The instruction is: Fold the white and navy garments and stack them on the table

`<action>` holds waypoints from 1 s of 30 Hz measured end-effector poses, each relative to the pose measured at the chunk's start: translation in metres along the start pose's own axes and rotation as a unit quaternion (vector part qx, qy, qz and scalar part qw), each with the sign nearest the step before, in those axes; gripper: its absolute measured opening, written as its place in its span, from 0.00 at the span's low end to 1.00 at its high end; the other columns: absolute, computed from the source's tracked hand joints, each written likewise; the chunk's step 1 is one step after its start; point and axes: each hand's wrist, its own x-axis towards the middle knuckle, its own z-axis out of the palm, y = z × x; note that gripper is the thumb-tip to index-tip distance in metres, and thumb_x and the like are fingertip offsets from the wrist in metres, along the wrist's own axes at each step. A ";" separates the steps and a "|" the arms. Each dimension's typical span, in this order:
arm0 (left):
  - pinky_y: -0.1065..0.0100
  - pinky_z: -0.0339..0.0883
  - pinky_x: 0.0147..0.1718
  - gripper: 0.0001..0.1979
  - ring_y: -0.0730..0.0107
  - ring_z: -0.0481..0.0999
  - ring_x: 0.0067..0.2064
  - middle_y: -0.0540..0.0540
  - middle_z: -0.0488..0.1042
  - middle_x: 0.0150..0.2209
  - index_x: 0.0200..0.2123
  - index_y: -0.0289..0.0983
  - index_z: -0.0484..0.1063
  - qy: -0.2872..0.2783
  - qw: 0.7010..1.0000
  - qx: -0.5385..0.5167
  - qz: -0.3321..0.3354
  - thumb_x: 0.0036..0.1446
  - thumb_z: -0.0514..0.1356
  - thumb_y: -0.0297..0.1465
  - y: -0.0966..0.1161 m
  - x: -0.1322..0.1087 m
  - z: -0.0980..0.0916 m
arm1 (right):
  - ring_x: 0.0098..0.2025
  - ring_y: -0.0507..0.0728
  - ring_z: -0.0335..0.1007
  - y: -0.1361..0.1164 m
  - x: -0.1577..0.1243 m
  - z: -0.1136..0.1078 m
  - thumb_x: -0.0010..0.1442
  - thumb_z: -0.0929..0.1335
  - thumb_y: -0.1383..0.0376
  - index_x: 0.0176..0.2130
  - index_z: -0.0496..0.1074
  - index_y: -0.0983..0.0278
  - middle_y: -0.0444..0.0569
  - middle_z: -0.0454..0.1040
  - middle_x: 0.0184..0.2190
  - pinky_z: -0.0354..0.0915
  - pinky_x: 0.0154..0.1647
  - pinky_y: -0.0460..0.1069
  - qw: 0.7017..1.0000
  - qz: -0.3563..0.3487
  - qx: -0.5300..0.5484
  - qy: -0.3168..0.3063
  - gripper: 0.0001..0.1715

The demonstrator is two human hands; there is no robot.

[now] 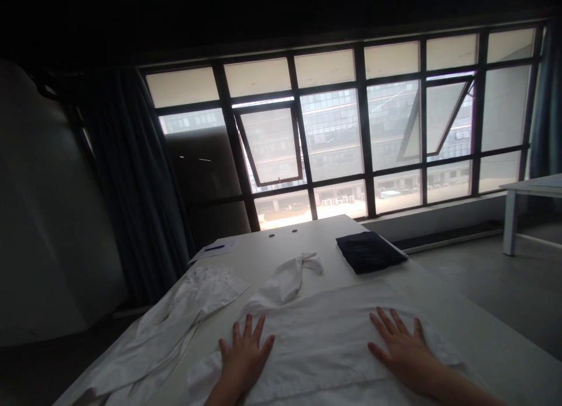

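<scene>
Garment [320, 336] on white table [320, 236], paned windows [331, 134]

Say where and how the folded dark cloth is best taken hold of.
Probably by its right corner, coming from the right with the right hand: the folded dark cloth lies flat, and that corner sits close to the right edge of the white table, so reaching underneath looks easiest there.

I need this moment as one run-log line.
left hand: spread on white sleeved garment; right hand: spread, same garment; folded dark cloth: on table
</scene>
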 end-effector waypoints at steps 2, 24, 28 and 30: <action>0.23 0.34 0.60 0.36 0.31 0.40 0.73 0.42 0.43 0.75 0.72 0.52 0.49 0.004 1.000 0.000 0.007 0.65 0.43 0.57 -0.004 0.006 -0.002 | 0.74 0.74 0.36 -0.002 0.008 -0.005 0.64 0.55 0.36 0.71 0.54 0.50 0.48 0.45 0.74 0.27 0.66 0.81 1.000 -0.020 0.007 -0.003 0.44; 0.51 0.49 0.68 0.32 0.49 0.54 0.72 0.46 0.55 0.72 0.68 0.47 0.61 -0.013 0.990 -0.060 0.129 0.64 0.52 0.51 0.005 -0.043 -0.012 | 0.72 0.78 0.45 -0.035 0.071 -0.021 0.68 0.57 0.49 0.68 0.62 0.59 0.57 0.54 0.72 0.24 0.62 0.84 0.997 -0.032 -0.049 0.041 0.35; 0.49 0.40 0.70 0.35 0.52 0.44 0.74 0.54 0.43 0.73 0.71 0.51 0.53 -0.032 0.992 -0.052 0.108 0.64 0.51 0.53 -0.023 -0.055 0.002 | 0.69 0.81 0.50 -0.059 0.036 -0.003 0.68 0.59 0.58 0.60 0.73 0.56 0.58 0.59 0.70 0.24 0.60 0.86 0.995 -0.018 -0.061 0.081 0.26; 0.49 0.42 0.70 0.35 0.53 0.44 0.74 0.54 0.43 0.72 0.71 0.51 0.53 -0.035 0.993 -0.041 0.104 0.64 0.51 0.53 -0.033 -0.054 0.003 | 0.70 0.80 0.50 -0.062 0.015 0.011 0.67 0.60 0.52 0.63 0.69 0.51 0.54 0.58 0.70 0.28 0.60 0.87 0.998 -0.035 -0.016 0.053 0.28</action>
